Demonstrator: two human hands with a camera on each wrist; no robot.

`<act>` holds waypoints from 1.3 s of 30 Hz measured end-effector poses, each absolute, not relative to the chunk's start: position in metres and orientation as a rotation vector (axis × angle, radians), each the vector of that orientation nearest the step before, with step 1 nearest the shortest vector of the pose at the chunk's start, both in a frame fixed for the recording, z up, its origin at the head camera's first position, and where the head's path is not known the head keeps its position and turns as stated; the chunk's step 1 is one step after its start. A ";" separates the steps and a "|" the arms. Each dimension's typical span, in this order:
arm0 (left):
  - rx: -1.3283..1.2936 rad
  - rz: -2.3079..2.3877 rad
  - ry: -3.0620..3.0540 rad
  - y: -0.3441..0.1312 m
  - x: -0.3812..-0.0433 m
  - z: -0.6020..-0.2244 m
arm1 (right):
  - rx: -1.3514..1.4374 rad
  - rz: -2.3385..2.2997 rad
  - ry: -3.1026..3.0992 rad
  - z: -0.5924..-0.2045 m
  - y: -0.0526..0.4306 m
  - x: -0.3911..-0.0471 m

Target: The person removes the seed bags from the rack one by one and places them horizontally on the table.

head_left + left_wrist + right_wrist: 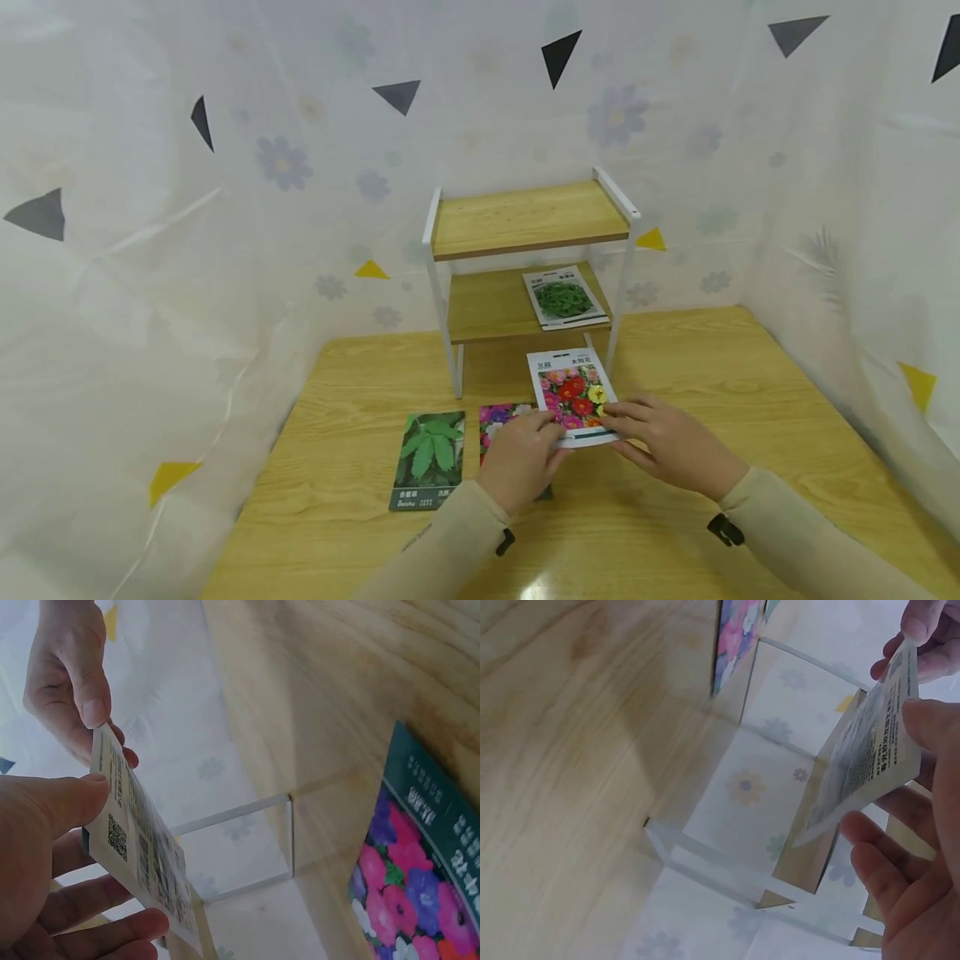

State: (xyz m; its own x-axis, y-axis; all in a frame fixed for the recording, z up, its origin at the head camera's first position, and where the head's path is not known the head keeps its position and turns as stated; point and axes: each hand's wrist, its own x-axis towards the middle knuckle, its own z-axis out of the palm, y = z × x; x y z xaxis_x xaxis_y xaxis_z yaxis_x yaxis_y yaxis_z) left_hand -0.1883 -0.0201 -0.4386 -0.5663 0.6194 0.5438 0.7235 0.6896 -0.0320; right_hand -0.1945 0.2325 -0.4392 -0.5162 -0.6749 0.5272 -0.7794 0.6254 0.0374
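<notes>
White-bordered and glossy, the flower packet is held clear of the table, just in front of the small rack, and look at the grip: my left hand pinches one lower side between thumb and fingers, my right hand pinches the other! Thin, flat stuff, so if I squeeze inward it could buckle; if one thumb slackens, that slick face could slip and drop towards the purple-and-pink packet, partly hidden behind my left hand. Any forward move too low and the top edge could snag on the middle shelf; too far over, and it could knock the leafy green packet lying there. Straight edges everywhere now: yellowish wood-grained boards, slim white posts, metal or painted wood I can't tell, and, off to the left, the dark leaf packet flat on that streaky table, a neat rectangle with printed lettering along its bottom
</notes>
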 end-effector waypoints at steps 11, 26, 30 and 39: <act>-1.063 -0.219 -2.559 -0.004 -0.196 -0.468 | 1.127 0.274 -2.440 -0.463 0.245 -0.193; -1.117 -0.124 -2.750 0.011 -0.193 -0.492 | 1.117 0.298 -2.603 -0.494 0.251 -0.189; -1.133 -0.070 -2.756 0.014 -0.194 -0.499 | 1.128 0.325 -2.649 -0.501 0.251 -0.189; -1.187 0.153 -2.748 0.024 -0.188 -0.506 | 1.153 0.357 -2.757 -0.511 0.253 -0.187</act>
